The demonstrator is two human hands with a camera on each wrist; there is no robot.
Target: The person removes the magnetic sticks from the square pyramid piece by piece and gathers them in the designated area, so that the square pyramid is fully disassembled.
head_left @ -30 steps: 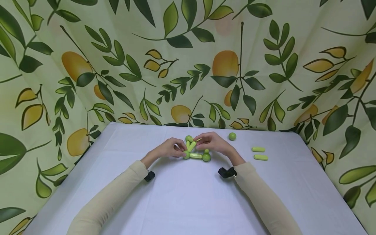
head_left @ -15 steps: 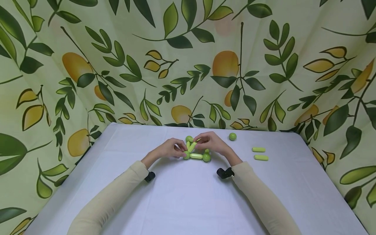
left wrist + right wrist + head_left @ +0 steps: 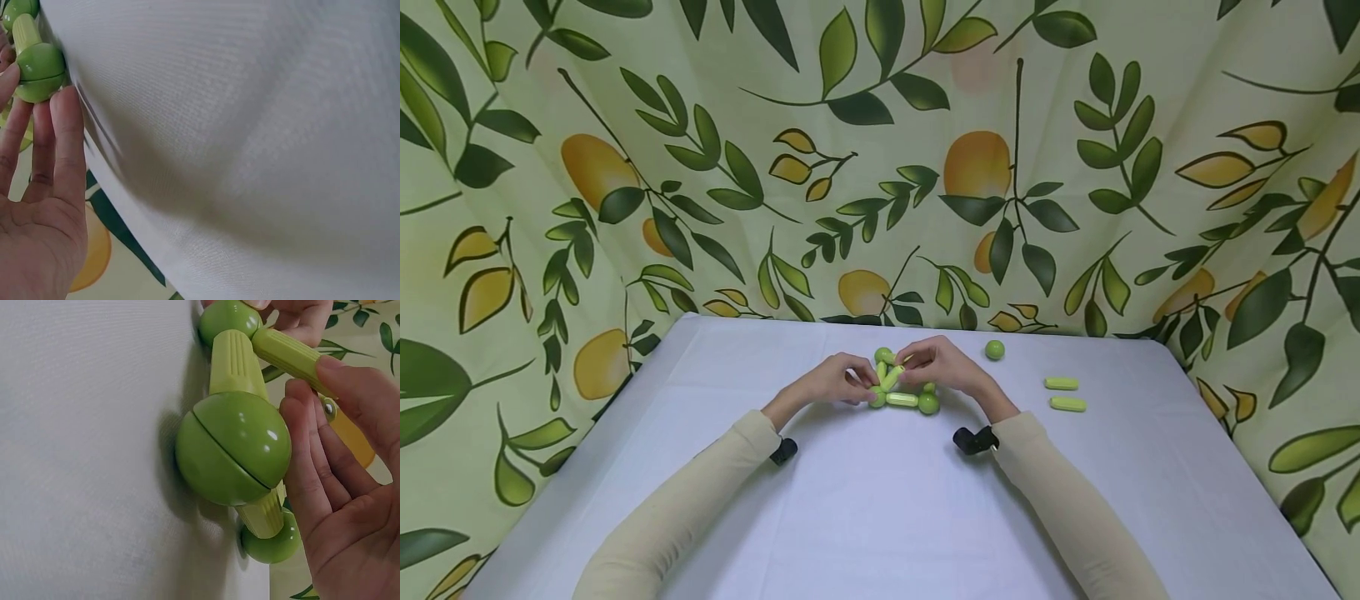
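My left hand point(image 3: 837, 379) pinches a glossy green ball point(image 3: 40, 72) at the near left corner of a frame of balls and sticks. From that ball a pale green ribbed stick point(image 3: 289, 355) slants up, its free end pinched between the thumb and fingers of my right hand point(image 3: 946, 365). Another stick point(image 3: 902, 400) joins the held ball to a second ball point(image 3: 234, 447) at the near right. A third ball point(image 3: 883, 357) stands at the back of the frame. My right hand hides the frame's far right part in the head view.
A loose green ball point(image 3: 995, 350) lies near the table's back edge. Two loose sticks point(image 3: 1062, 383) lie side by side on the right. White cloth covers the table point(image 3: 880, 517); behind it hangs a leaf-and-fruit patterned curtain point(image 3: 880, 167).
My right hand has shifted slightly left, and the pinched stick leans a little more to the right. My left hand stays on the ball.
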